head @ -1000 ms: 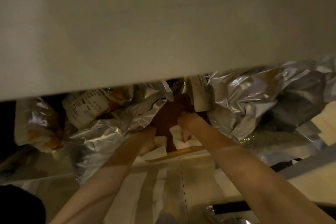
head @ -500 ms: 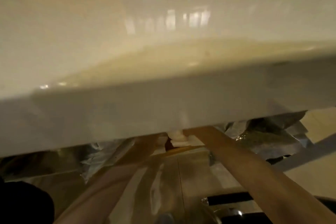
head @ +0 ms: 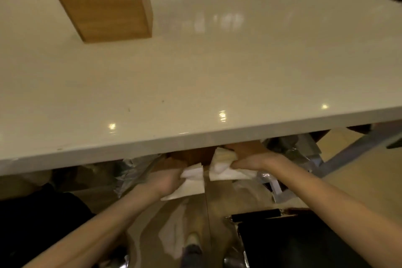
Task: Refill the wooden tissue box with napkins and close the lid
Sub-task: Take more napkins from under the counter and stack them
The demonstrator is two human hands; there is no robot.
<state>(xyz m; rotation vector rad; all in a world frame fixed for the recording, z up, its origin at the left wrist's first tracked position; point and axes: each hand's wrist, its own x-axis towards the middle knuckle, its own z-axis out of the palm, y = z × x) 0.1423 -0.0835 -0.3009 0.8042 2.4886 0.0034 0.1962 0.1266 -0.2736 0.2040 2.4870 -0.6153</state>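
Observation:
The wooden tissue box (head: 104,6) stands on the far left of the white table (head: 239,61), its top cut off by the frame. Both my hands are below the table's near edge. My left hand (head: 165,180) grips a stack of white napkins (head: 192,180). My right hand (head: 250,162) grips a second bunch of white napkins (head: 224,167) just to the right. A brown cardboard box (head: 195,156) sits behind the napkins under the table, mostly hidden.
Crinkled silver foil bags (head: 134,169) lie under the table on both sides of my hands. A black object (head: 293,241) sits on the floor at lower right. A grey table leg (head: 352,148) slants at the right.
My view has risen from under the table to above it, so the tabletop and wooden box now show. Both hands have drawn back toward me, holding napkins.

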